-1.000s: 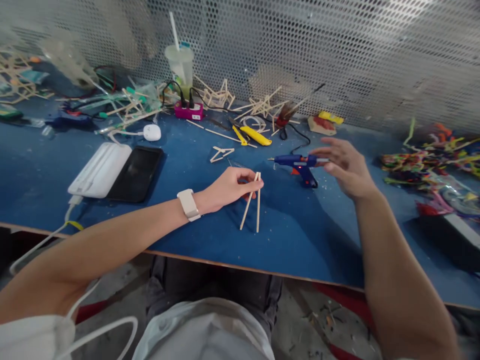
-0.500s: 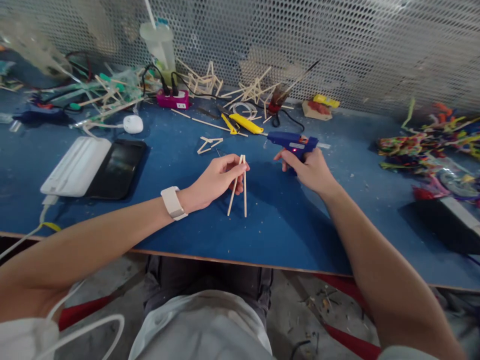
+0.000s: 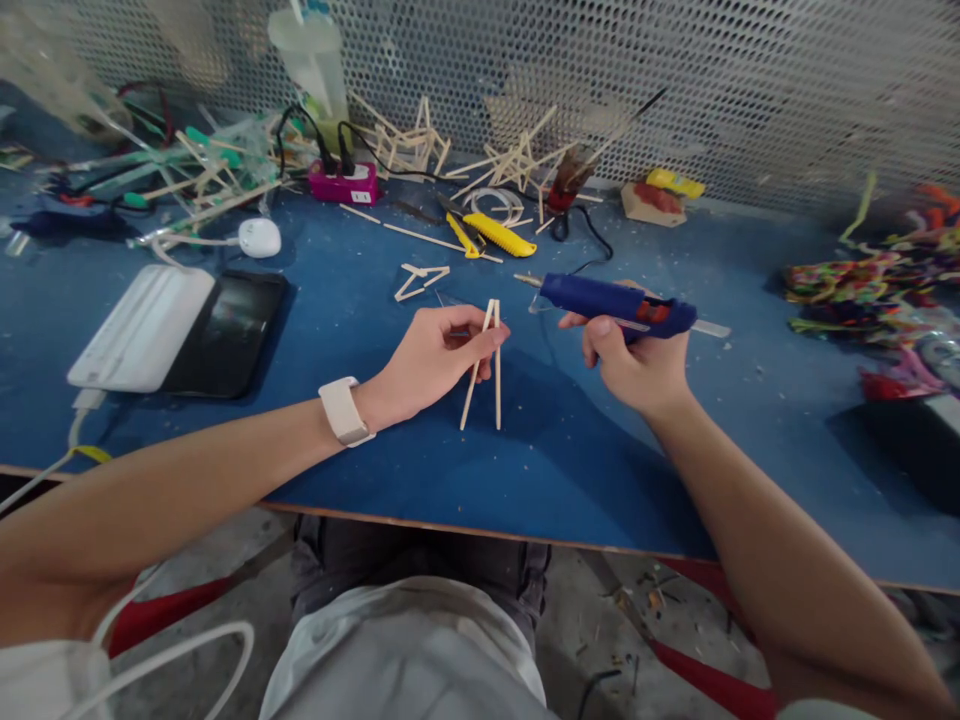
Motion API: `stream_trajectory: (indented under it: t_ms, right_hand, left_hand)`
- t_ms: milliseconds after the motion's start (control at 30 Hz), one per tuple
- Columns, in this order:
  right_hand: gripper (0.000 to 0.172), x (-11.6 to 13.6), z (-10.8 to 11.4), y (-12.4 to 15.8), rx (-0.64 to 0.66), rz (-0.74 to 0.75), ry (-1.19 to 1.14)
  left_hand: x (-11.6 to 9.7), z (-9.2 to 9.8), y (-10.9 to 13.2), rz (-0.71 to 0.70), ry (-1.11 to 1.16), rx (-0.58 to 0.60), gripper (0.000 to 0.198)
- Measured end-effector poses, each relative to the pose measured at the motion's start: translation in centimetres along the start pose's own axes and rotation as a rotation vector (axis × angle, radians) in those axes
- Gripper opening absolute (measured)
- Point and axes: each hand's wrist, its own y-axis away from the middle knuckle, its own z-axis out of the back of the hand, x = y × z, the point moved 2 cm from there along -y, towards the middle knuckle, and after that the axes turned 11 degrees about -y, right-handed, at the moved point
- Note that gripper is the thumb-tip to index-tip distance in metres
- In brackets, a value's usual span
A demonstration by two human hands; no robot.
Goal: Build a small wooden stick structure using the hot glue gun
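Between the thumb and fingers of my left hand (image 3: 442,358) are two thin wooden sticks (image 3: 498,400), close together at the top and spread apart at the bottom like a narrow V turned over. My right hand (image 3: 637,365) is wrapped round the handle of a blue hot glue gun (image 3: 600,298). Its nozzle points left, above and to the right of the sticks, apart from them. A clear glue stick (image 3: 711,328) sticks out of its back end. Beyond my left hand, a small frame of joined sticks (image 3: 420,280) lies on the blue table (image 3: 420,480).
Behind lie a yellow utility knife (image 3: 501,234), loose sticks, several stick structures (image 3: 517,165) and a pink power outlet (image 3: 343,184). A white power bank (image 3: 141,328) and black phone (image 3: 229,335) are at left. Colourful tangled strands (image 3: 847,285) lie right. A perforated metal panel (image 3: 600,60) stands behind.
The glue gun has turned in my right hand, its body now tilting down to the right, and moved slightly right. My left hand keeps its pinch on the sticks, almost unmoved.
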Motion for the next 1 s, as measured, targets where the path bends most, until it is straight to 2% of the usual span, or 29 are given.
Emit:
stream_trajectory:
  t_ms: [133, 333, 633, 833, 1000]
  right_hand:
    - [0.053, -0.1, 0.2, 0.2, 0.023, 0.015, 0.025]
    - [0.057, 1.1, 0.0, 0.2, 0.025, 0.090, 0.120]
    - [0.057, 2.2, -0.1, -0.2, 0.040, 0.174, 0.171]
    - [0.065, 2.8, -0.3, -0.3, 0.041, 0.086, 0.160]
    - [0.066, 3.4, -0.4, -0.5, 0.069, 0.086, 0.175]
  left_hand:
    - [-0.5, 0.3, 0.0, -0.083, -0.055, -0.085, 0.045]
    - [-0.9, 0.5, 0.3, -0.184, -0.172, -0.129, 0.050]
    - [-0.8, 0.5, 0.4, -0.198, -0.172, -0.134, 0.047]
    - [-0.7, 0.5, 0.4, -0.195, -0.193, -0.136, 0.049]
    - [-0.7, 0.5, 0.5, -0.188, -0.175, -0.140, 0.044]
